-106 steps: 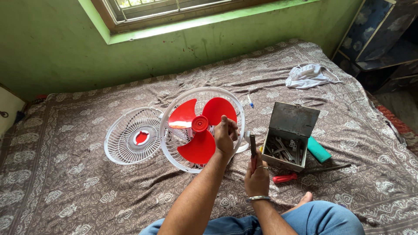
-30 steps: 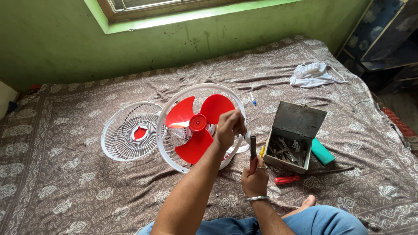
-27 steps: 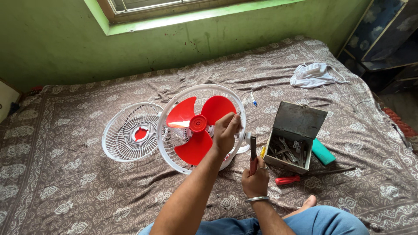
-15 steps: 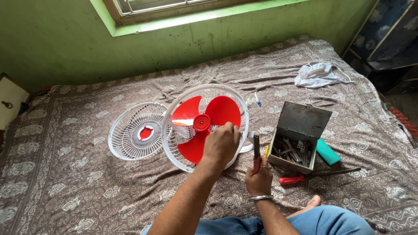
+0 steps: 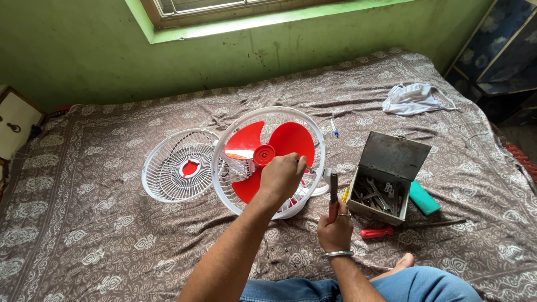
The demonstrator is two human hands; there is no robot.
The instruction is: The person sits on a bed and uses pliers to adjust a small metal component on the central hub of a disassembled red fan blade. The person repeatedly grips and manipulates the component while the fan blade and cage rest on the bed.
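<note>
A table fan (image 5: 268, 162), its front guard removed, lies face-up on the patterned bedspread: a round white wire rear cage holds a three-lobed red blade (image 5: 267, 150) with a red hub cap at its centre. The left hand (image 5: 282, 176) rests on the blade's lower right lobe, beside the hub. The right hand (image 5: 334, 232) grips pliers (image 5: 334, 196), red-handled and held upright with dark jaws pointing up, just beside the fan's lower right rim.
</note>
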